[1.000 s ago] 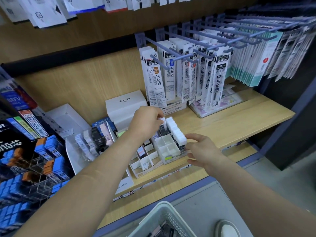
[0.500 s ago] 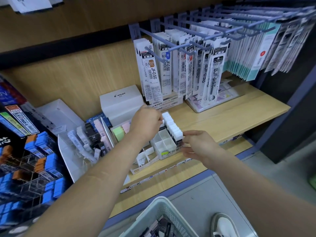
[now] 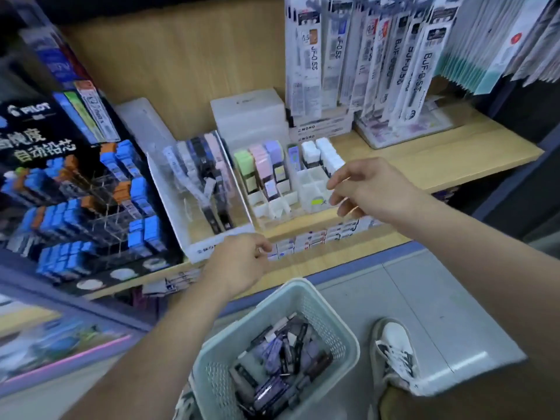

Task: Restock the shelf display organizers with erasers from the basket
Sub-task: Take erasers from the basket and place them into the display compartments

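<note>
- The right hand (image 3: 368, 189) hangs in front of the white divided organizer (image 3: 312, 189), fingers loosely spread, nothing in them.
- The left hand (image 3: 239, 265) sits lower, over the shelf's front edge (image 3: 306, 268) and above the basket; its fingers curl inward, and with the blur I cannot tell whether they pinch anything.
- The pale green basket (image 3: 272, 301) stands on the floor below the shelf, holding a jumble of dark and purple-sleeved erasers (image 3: 281, 371).
- In the organizer, white erasers (image 3: 328, 154) fill the rear cells; the front cells look bare.
- Just left, a second organizer holds pastel erasers (image 3: 263, 165) in green, pink and lilac.
- A white sneaker (image 3: 394, 353) rests on the floor right of the basket.
</note>
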### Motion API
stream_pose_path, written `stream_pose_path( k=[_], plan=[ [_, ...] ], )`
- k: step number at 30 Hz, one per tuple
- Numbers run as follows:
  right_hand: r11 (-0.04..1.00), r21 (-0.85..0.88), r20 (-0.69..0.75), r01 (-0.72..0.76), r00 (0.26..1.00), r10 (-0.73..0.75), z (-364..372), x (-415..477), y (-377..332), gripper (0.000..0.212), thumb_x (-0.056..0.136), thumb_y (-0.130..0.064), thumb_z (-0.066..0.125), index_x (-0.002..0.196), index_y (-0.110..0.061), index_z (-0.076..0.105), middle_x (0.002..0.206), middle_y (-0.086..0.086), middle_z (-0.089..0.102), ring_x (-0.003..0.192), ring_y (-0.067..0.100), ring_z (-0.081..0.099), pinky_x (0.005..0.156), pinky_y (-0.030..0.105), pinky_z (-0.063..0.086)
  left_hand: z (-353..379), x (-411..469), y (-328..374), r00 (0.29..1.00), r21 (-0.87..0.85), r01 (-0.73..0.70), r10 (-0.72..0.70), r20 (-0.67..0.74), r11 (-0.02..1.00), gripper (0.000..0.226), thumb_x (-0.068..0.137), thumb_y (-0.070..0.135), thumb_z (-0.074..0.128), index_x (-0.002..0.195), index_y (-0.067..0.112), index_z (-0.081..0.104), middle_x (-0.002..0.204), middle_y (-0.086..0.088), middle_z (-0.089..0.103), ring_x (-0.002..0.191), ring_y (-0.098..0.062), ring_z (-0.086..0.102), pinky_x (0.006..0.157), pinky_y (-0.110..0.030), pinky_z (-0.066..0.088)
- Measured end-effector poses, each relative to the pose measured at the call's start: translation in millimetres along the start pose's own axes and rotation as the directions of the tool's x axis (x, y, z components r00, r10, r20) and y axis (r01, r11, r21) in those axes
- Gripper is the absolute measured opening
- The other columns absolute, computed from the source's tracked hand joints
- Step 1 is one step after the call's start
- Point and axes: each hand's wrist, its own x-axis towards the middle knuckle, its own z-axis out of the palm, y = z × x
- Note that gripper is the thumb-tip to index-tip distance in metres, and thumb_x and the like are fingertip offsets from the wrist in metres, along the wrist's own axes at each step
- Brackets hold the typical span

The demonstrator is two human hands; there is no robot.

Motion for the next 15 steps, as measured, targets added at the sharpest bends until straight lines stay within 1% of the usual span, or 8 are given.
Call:
stream_pose_path(
  k=[2,5,7,9,10,12,13,15],
  plan=[
    [0.998,-0.053,0.149,-0.021,0.988,0.029,27,-13,7,0.019,0.092,-0.002,0.049,0.087,-0.011,0.065,0.077,0.008,0.069,0.058,0.016,0.062,0.052,0.023,0.047,36,-20,-37,0.988,0.132,0.087,-0.102,0.116,0.987,0.024,0.088,0.019,0.052,0.104,0.029,0.067,0.104,0.002,0.070,0.094,-0.020,0.063,0.075,-0.028,0.050],
    [0.980,-0.157,0.347,-0.121,0.922,0.170,73,-26,44,0.018,0.094,-0.002,0.050,0.088,-0.012,0.063,0.081,0.009,0.068,0.060,0.017,0.061,0.051,0.023,0.046,80,-50,-83,0.930,0.292,0.170,-0.252,0.269,0.941,0.028,0.094,0.031,0.050,0.120,0.023,0.057,0.110,-0.003,0.063,0.086,-0.021,0.062,0.064,-0.030,0.049],
    [0.945,-0.275,0.417,-0.177,0.863,0.284,100,-27,79,0.017,0.093,-0.002,0.052,0.088,-0.014,0.062,0.085,0.011,0.069,0.061,0.018,0.061,0.052,0.023,0.046,103,-64,-104,0.895,0.340,0.179,-0.297,0.334,0.923,0.037,0.097,0.035,0.046,0.129,0.018,0.051,0.117,-0.007,0.060,0.088,-0.022,0.060,0.069,-0.031,0.051],
    [0.899,-0.366,0.415,-0.242,0.822,0.390,125,-27,115,0.015,0.093,-0.002,0.053,0.093,-0.014,0.063,0.088,0.013,0.069,0.064,0.019,0.062,0.054,0.024,0.048,118,-71,-120,0.913,0.384,0.184,-0.302,0.275,0.905,0.034,0.097,0.030,0.045,0.128,0.017,0.052,0.118,-0.008,0.061,0.103,-0.025,0.058,0.079,-0.034,0.050],
    [0.881,-0.371,0.391,-0.294,0.811,0.435,135,-26,133,0.015,0.092,-0.003,0.053,0.097,-0.013,0.064,0.085,0.013,0.068,0.064,0.020,0.062,0.055,0.025,0.049,123,-71,-125,0.927,0.391,0.190,-0.296,0.231,0.900,0.030,0.097,0.025,0.045,0.125,0.017,0.054,0.114,-0.008,0.063,0.107,-0.026,0.057,0.080,-0.036,0.050],
    [0.854,-0.326,0.334,-0.406,0.795,0.506,156,-24,165,0.015,0.093,-0.005,0.054,0.102,-0.013,0.064,0.079,0.011,0.062,0.067,0.024,0.059,0.055,0.026,0.049,128,-65,-130,0.945,0.375,0.183,-0.267,0.187,0.909,0.026,0.098,0.021,0.046,0.121,0.016,0.056,0.106,-0.009,0.066,0.111,-0.027,0.054,0.077,-0.037,0.049],
    [0.841,-0.289,0.312,-0.458,0.785,0.535,166,-24,178,0.016,0.093,-0.005,0.054,0.104,-0.012,0.063,0.080,0.012,0.061,0.069,0.024,0.058,0.056,0.028,0.051,127,-61,-128,0.951,0.350,0.187,-0.259,0.171,0.918,0.025,0.098,0.023,0.047,0.120,0.015,0.056,0.103,-0.010,0.066,0.114,-0.028,0.051,0.073,-0.037,0.048],
    [0.818,-0.218,0.289,-0.532,0.766,0.575,185,-23,200,0.023,0.094,-0.003,0.051,0.112,-0.011,0.063,0.090,0.013,0.059,0.076,0.025,0.056,0.066,0.036,0.055,128,-51,-130,0.961,0.265,0.207,-0.246,0.124,0.942,0.025,0.099,0.027,0.047,0.119,0.013,0.054,0.096,-0.012,0.064,0.118,-0.029,0.046,0.069,-0.038,0.046]
  ],
)
